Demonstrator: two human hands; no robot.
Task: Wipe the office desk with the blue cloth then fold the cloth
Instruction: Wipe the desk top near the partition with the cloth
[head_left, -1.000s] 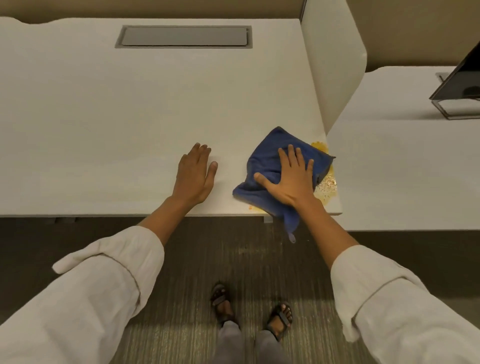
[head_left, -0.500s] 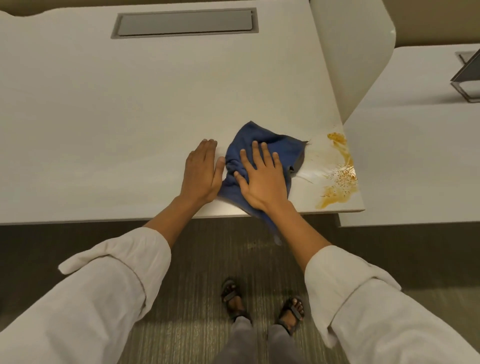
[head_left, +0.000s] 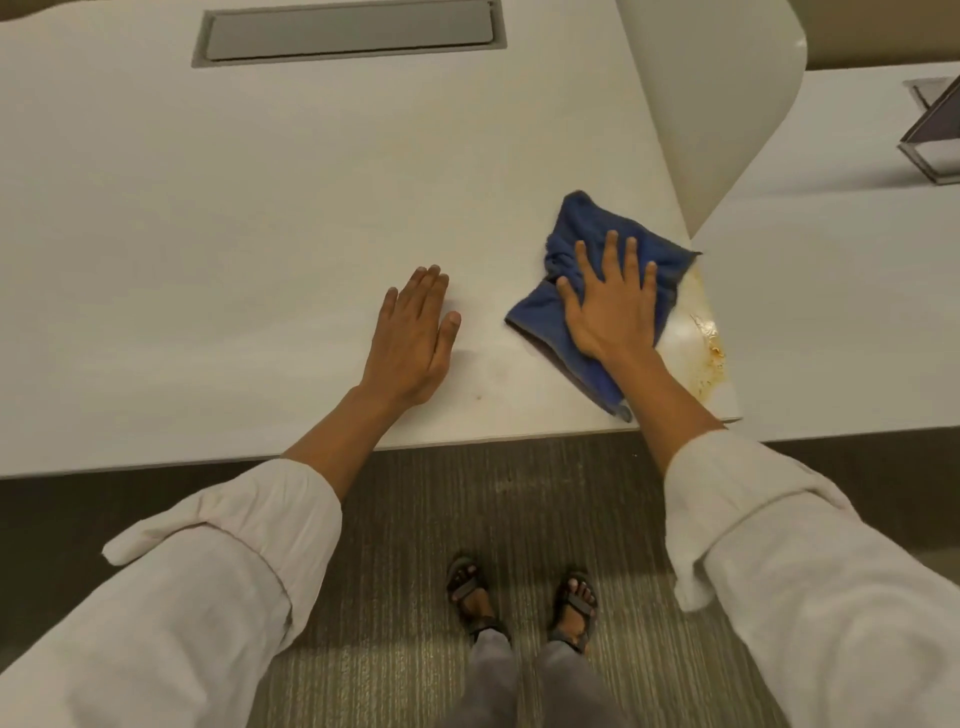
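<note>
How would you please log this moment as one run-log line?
phase: wiping | right hand flat on blue cloth | left hand flat on desk | orange stain remains

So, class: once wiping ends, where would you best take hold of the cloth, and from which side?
Probably the near corner of the cloth, pinched from the desk's front edge. It sticks out free below the right hand, while the rest lies flat and bunched.

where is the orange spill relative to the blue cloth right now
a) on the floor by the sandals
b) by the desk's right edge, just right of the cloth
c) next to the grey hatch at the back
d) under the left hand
b: the orange spill lies along the right edge of the desk, just right of the blue cloth that the right hand presses flat.
</note>
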